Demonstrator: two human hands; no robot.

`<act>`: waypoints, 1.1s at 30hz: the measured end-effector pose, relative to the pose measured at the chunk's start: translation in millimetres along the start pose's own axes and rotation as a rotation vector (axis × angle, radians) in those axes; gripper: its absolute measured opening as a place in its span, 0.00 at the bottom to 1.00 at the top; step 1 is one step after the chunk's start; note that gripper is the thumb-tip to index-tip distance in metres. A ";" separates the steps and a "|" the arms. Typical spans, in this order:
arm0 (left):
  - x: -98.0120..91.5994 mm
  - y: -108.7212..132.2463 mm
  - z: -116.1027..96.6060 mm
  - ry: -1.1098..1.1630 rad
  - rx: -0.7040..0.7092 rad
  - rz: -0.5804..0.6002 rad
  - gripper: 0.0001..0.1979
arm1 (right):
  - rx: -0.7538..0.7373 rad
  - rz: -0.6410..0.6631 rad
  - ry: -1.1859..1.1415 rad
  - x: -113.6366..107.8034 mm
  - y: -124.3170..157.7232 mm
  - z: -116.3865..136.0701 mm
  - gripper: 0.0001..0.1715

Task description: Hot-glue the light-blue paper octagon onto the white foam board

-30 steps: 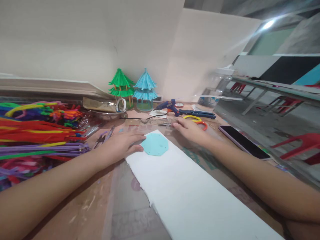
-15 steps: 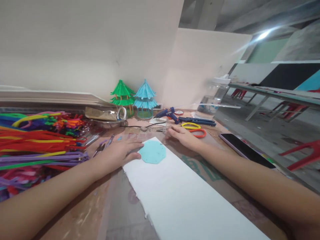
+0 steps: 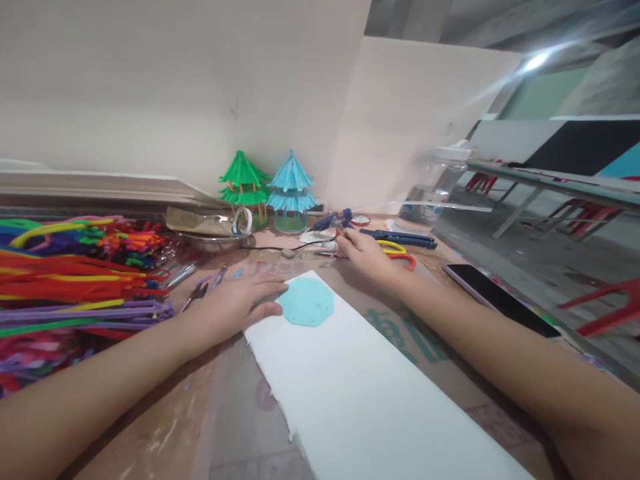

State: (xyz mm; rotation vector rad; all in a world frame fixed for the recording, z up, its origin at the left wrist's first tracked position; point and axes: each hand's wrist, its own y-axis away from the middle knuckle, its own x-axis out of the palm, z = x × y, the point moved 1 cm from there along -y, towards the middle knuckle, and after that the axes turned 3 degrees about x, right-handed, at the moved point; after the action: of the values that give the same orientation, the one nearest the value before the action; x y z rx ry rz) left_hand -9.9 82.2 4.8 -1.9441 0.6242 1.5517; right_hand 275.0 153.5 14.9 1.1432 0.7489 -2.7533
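My left hand point(image 3: 235, 301) lies flat and open on the far left corner of a long white foam sheet point(image 3: 370, 393), its fingertips touching a light blue octagonal piece point(image 3: 306, 302) that sits on the sheet. My right hand point(image 3: 363, 252) is stretched to the back of the table, fingers curled at the handle of a blue glue gun point(image 3: 334, 221). I cannot see whether it grips the gun. Yellow and orange scissors point(image 3: 397, 253) lie just right of that hand.
A big heap of coloured pipe cleaners point(image 3: 75, 280) fills the left side. Small pliers point(image 3: 200, 288) lie beside it. A green model pagoda point(image 3: 243, 183) and a blue one point(image 3: 291, 189) stand at the wall. A phone point(image 3: 495, 300) lies right; a clear jar point(image 3: 435, 183) stands behind.
My right hand has moved away from the sheet's far edge, back and up to the glue gun. My left hand has stayed on the sheet by the blue piece.
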 end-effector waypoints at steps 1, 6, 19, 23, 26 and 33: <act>0.0 -0.1 -0.1 0.005 -0.001 -0.002 0.26 | -0.003 -0.006 0.002 0.8 0.1 -1.2 0.14; 0.6 0.1 0.4 -0.009 -0.003 -0.006 0.26 | -0.016 -0.006 -0.014 2.9 0.8 -1.5 0.13; -0.2 -4.8 -0.4 -0.028 0.030 -0.024 0.28 | -0.168 0.333 -0.129 -16.4 16.3 34.8 0.31; -0.1 -4.6 -0.9 -0.044 0.029 -0.032 0.29 | -0.257 0.311 -0.017 -15.5 3.2 29.3 0.20; -0.7 -4.1 -2.7 -0.074 -0.023 -0.009 0.27 | -0.343 0.262 0.323 -22.4 -10.7 10.5 0.15; 0.0 -4.2 -2.6 -0.041 -0.035 0.013 0.28 | -0.557 0.378 0.697 -14.2 -16.0 -12.2 0.25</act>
State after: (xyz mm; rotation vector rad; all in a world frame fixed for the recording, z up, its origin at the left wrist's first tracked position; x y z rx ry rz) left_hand -5.3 83.5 5.8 -1.9325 0.5972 1.6171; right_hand 289.3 171.5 23.8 1.8458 1.1092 -1.6578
